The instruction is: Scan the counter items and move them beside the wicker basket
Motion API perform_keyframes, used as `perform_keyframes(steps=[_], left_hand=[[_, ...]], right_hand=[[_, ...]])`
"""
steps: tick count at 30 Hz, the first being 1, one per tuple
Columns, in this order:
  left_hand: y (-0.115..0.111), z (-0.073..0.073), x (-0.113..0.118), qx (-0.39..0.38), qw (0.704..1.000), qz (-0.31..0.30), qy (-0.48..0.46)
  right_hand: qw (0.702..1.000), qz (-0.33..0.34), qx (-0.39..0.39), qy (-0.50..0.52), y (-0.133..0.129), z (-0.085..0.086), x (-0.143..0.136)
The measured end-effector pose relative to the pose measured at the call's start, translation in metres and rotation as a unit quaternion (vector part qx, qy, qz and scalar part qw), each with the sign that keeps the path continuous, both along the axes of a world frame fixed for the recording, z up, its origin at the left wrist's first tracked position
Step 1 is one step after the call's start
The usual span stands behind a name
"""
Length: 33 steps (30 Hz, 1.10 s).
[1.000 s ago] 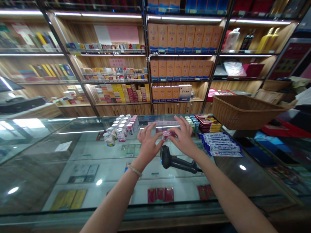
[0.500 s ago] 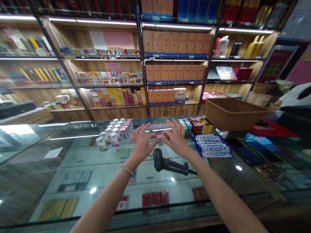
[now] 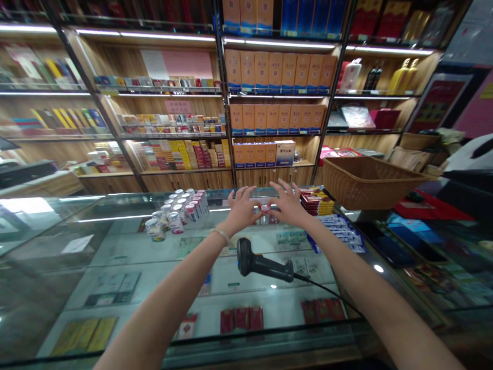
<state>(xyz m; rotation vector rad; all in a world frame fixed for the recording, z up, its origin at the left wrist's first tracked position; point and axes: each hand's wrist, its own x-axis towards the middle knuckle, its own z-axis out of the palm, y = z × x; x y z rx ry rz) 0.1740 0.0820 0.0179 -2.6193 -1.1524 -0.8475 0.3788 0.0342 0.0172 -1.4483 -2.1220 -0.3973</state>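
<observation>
Above the glass counter, my left hand [image 3: 243,209] and my right hand [image 3: 288,205] meet at a small red-and-white item [image 3: 265,208]. Thumb and index finger of each hand pinch it from either side, while the other fingers are spread. What the item is cannot be made out. Below the hands, a black barcode scanner [image 3: 262,262] lies on the glass, its cable running right. Left of my left hand stand rows of small jars [image 3: 176,222]. Beside my right hand are red and yellow packets [image 3: 318,201] and blue-and-white wrapped sticks [image 3: 341,231].
A wicker basket [image 3: 365,182] stands at the right of the glass counter [image 3: 154,277], near dark phone-like slabs [image 3: 383,244]. A paper slip [image 3: 78,243] lies at the left. Shelves with orange boxes [image 3: 277,72] line the wall behind.
Both hands have moved right and slightly away with the small item between them. The green-and-white packs beside the red packets are now hidden behind my right hand. More of the scanner's cable shows.
</observation>
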Motion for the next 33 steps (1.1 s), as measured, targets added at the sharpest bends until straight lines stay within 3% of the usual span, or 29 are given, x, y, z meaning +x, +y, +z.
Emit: perform_keyframes(steps=[16,33], left_hand=[[0.039,-0.022,0.031,-0.016,1.0,0.011,0.024],[0.045,-0.019,0.04,-0.034,0.998,0.029,0.048]], right_hand=[[0.999,-0.035,0.005,0.013,0.03,-0.023,0.015],[0.997,-0.081,-0.016,-0.009,0.035,-0.023,0.019]])
